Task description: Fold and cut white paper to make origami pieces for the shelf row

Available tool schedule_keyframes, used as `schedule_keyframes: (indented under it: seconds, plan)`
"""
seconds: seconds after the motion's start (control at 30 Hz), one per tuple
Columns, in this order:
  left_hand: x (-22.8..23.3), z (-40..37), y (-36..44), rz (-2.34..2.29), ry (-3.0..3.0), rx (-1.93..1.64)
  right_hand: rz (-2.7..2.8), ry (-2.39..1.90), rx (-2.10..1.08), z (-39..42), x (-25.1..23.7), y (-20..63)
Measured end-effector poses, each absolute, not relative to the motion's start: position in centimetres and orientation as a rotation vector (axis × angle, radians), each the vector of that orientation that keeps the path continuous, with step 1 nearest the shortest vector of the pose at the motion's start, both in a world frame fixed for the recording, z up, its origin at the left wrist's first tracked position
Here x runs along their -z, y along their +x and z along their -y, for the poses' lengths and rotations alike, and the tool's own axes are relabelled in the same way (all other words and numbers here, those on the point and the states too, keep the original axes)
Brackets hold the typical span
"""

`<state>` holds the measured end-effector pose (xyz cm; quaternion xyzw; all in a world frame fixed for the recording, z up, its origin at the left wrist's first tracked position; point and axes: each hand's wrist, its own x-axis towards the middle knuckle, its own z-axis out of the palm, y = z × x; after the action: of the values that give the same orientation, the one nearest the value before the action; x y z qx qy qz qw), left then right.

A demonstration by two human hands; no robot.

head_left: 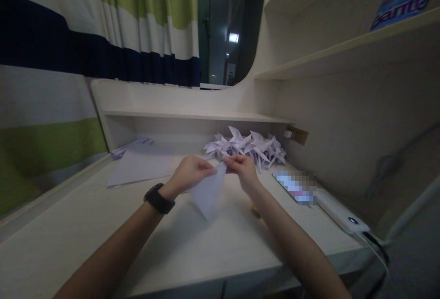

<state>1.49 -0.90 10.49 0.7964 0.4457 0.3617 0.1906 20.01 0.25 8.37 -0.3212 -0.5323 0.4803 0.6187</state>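
A folded sheet of white paper (208, 194) hangs between my hands above the desk, one pointed corner downward. My left hand (191, 173), with a black watch on the wrist, pinches its upper left edge. At the top corner, the fingers of my right hand (243, 167) are closed on the same paper. Just beyond my hands lies a heap of white paper pinwheels (245, 145). To the left is a stack of flat white sheets (146, 163). Partly behind my right forearm sits a small yellow and dark object (255, 212), its kind unclear.
On the right of the desk (199, 257) lie a phone (294, 188) with a blurred screen and a white device with cables (340, 212). A plug sits in a wall socket (297, 135). Shelves (192, 115) run above the back, and a bottle (405, 1) stands upper right.
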Motion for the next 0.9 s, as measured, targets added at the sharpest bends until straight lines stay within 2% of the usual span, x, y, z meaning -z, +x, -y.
schedule_keyframes:
  seconds: [0.6, 0.9]
  plan:
    - [-9.9, 0.8, 1.1, -1.239, 2.111, -1.057, 1.23, -0.849, -1.156, -0.7, -9.6, 19.7]
    - [-7.7, 0.6, 1.1, -1.299, 1.815, -1.163, 1.327, -0.909, -1.246, -2.2, -6.8, 18.8]
